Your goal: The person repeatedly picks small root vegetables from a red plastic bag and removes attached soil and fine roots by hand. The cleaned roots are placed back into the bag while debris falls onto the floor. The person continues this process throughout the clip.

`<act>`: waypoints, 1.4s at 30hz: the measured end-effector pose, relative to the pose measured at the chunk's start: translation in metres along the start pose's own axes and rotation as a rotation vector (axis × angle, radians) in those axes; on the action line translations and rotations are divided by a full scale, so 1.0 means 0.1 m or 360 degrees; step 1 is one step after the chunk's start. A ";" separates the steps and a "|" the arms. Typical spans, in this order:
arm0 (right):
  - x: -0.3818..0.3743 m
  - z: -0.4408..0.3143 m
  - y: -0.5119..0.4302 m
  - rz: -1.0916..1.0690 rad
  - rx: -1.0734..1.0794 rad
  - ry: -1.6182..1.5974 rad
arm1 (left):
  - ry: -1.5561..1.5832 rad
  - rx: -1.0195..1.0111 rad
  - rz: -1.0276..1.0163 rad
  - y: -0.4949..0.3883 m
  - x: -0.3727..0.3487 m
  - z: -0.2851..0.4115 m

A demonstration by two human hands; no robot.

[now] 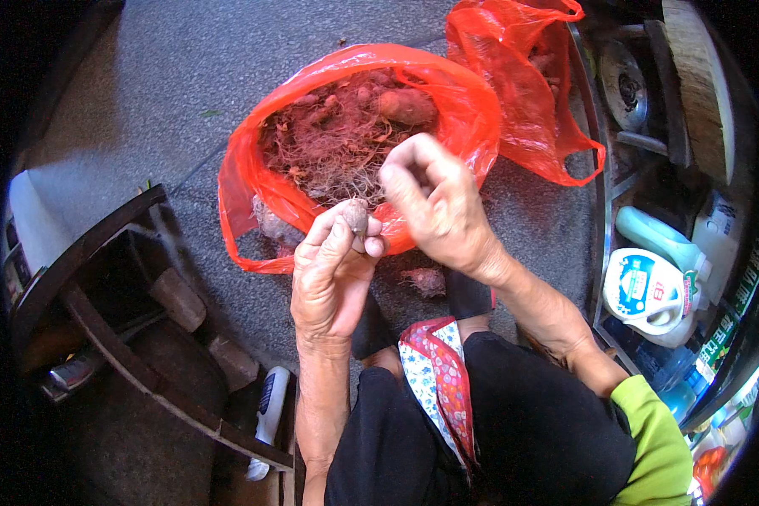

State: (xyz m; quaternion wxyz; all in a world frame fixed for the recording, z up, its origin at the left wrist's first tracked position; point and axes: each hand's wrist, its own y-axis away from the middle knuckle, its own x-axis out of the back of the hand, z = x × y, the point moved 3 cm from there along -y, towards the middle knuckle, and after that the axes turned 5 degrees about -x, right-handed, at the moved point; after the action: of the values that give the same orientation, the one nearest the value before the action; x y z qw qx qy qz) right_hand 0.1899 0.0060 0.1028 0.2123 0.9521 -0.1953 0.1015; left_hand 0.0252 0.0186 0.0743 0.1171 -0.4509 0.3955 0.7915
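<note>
A small brown tuber (pixel 357 215) is held between the thumb and fingers of my left hand (pixel 338 265), over the near rim of an open red plastic bag (pixel 360 58). To the right of it, my right hand (pixel 439 202) is raised with its fingers curled and its thumb near the index finger; it is slightly blurred, and whether it pinches anything cannot be told. Inside the bag lie many tubers (pixel 407 106) and a tangle of fine roots (pixel 329 142). One hairy tuber (pixel 425 281) rests on the floor below my right hand, and a larger one (pixel 275 224) is beside the bag's left edge.
A second red plastic bag (pixel 512 82) with tubers stands at the upper right. A dark frame (pixel 145 379) holding a white bottle (pixel 271 405) is at the lower left. On the right, a rack holds a white detergent jug (pixel 645 291) and a turquoise bottle (pixel 661 240).
</note>
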 end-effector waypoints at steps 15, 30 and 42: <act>-0.06 0.06 0.12 -0.0669 -0.0321 -0.0574 | -0.0551 -0.0262 0.0204 -0.02 0.01 0.07; 1.78 0.42 -0.45 0.1058 0.0259 0.0203 | -0.3077 -0.1270 0.0077 -1.52 0.22 0.34; 0.61 0.02 -0.14 0.0125 0.0128 0.0063 | -0.1204 -0.0396 0.0067 -0.63 0.00 0.29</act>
State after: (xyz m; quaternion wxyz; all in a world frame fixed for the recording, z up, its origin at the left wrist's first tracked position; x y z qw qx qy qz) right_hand 0.2510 -0.0029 0.1127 0.1734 0.9493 -0.2239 0.1364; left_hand 0.0410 0.0815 0.0498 0.1826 -0.1301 0.2348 0.9458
